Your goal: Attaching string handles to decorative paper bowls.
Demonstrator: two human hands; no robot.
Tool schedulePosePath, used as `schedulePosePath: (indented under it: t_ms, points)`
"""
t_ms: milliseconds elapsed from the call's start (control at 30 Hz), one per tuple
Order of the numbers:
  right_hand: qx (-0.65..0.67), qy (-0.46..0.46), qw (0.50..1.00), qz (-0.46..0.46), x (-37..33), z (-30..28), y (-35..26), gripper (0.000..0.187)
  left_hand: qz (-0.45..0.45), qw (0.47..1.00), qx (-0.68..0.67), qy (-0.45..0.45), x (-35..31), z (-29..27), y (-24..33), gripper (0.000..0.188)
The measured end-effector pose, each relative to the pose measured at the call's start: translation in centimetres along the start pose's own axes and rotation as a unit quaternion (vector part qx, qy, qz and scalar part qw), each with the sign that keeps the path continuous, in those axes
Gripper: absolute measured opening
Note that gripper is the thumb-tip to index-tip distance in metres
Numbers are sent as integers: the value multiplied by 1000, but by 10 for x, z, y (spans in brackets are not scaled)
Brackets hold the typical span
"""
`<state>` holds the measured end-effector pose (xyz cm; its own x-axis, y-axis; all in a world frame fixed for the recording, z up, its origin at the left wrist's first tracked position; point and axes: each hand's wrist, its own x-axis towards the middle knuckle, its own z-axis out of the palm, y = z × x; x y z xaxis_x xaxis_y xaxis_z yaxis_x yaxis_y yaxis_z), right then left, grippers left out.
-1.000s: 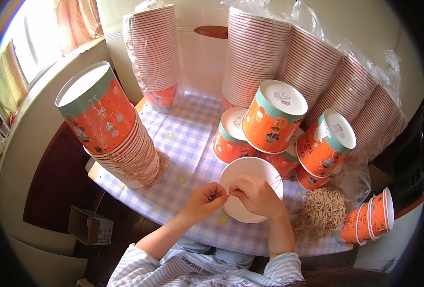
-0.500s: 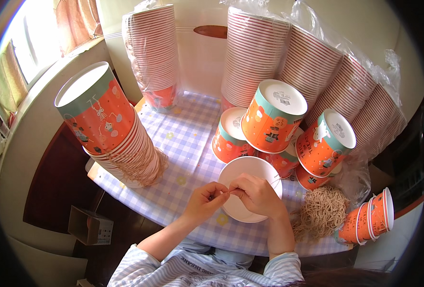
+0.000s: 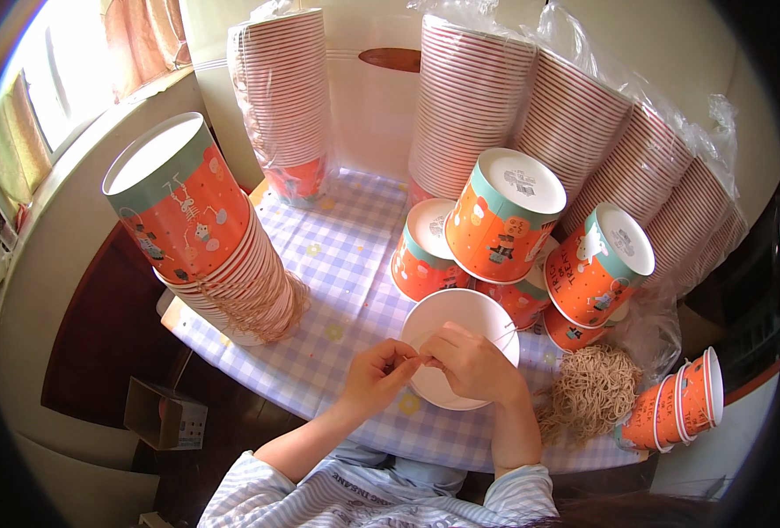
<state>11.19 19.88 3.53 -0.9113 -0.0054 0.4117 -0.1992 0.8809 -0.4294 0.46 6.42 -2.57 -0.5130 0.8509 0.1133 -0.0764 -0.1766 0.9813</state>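
A white-lined paper bucket (image 3: 450, 387) stands upright at the table's near edge, its open mouth facing me. Over its mouth, my left hand (image 3: 381, 374) and my right hand (image 3: 471, 363) meet with fingertips pinched together. They seem to pinch a thin string (image 3: 509, 331); a strand of it shows by the rim beyond my right hand, while the part between my fingers is mostly hidden. To the right of the bucket lies a tangled heap of beige strings (image 3: 596, 387).
At left stands a tall nested stack of orange buckets (image 3: 187, 211) with strings hanging off its side. Upside-down orange buckets (image 3: 504, 211) sit behind the bucket. Plastic-wrapped stacks (image 3: 473, 106) line the back. Several nested cups (image 3: 676, 400) lean at the right edge. A cardboard box (image 3: 165, 414) is below left.
My fingertips have shifted slightly against each other, still pinched together over the bucket. The left hand is a touch farther right; nothing else has visibly moved.
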Motion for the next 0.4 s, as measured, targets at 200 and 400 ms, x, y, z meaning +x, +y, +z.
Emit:
schedulePosePath:
  t_ms: [200, 400]
  points:
    - [71, 33, 997, 12, -1, -3, 1, 12, 33, 997, 62, 28, -4, 1, 6, 6]
    - [117, 63, 991, 33, 0, -4, -3, 10, 114, 979, 166, 23, -4, -3, 23, 15]
